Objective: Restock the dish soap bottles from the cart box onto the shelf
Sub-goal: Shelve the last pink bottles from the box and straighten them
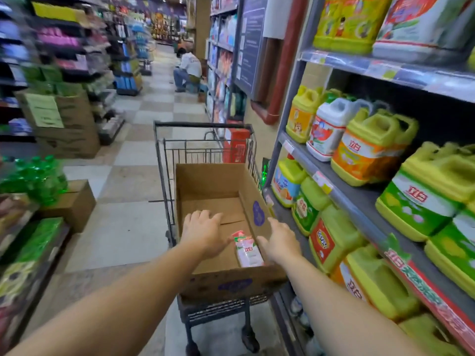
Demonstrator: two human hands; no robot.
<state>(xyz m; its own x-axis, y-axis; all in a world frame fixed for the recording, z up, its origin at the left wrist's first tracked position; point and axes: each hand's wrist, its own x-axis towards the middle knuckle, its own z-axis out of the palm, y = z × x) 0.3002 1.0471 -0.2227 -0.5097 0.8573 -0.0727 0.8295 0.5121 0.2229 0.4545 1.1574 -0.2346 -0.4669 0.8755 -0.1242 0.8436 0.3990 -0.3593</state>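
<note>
The left hand (pixel 203 233) reaches into the cardboard box (pixel 213 186), and its fingers (pixel 205 214) are spread and fairly straight above the box floor; they hold nothing. The right hand (pixel 280 242) is at the right wall of the box, its fingers also loose and open, holding nothing; I cannot tell if they touch the wall edge.

Between the two hands, just below the fingers of the right one, lies one dish soap bottle (pixel 248 250), white and pink with a red top, flat on the box floor against the near right corner. Beyond the fingers the box floor is bare cardboard up to the far wall, so there is free room inside.

The box sits in a dark wire cart (pixel 205 147), whose far rim rises past the box. Just to the right of the right hand stands the shelf (pixel 359 199), close beside the cart, with yellow and green jugs (pixel 370 150) packed to its front edge on several levels. To the left of the left hand the tiled aisle floor (pixel 123 227) is open. Far beyond the cart a person (pixel 189 71) crouches in the aisle.
</note>
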